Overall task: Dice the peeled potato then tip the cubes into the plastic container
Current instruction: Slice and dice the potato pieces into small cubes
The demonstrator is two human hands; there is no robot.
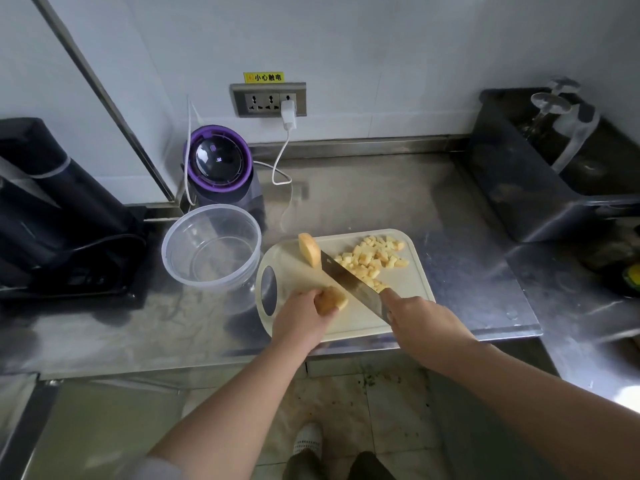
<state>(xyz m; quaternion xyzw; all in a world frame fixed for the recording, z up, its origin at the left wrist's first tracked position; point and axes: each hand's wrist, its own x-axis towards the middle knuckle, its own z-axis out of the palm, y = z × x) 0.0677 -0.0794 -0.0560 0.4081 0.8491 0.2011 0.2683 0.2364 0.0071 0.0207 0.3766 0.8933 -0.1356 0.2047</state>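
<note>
**Dicing in progress: potato piece in left hand, cleaver in right**

Holding a pale yellow peeled potato piece (333, 299), the left hand (299, 318) has its fingers curled over it. The piece sits at the fingertips, on the near-left part of the cream plastic cutting board (412, 282).

The right hand (420, 323) is wrapped round the handle of a broad steel cleaver (356, 285). The handle itself is hidden inside the grip. The blade runs from that hand diagonally away and to the left, just beside the held piece on its right. Whether the edge touches the board cannot be told.

- A heap of small yellow potato cubes (374, 258) lies beyond the right hand, on the far side of the blade.
- A second, uncut potato chunk (309, 249) lies beyond the left hand at the board's far-left corner, close to the blade tip.
- A round clear plastic container (169, 258) stands to the left of and beyond the left hand, just beside the board, with no cubes in it.

Board and container both rest on a stainless steel counter (433, 209). Behind the container stands a purple-ringed device with a dark dome (219, 159).
</note>
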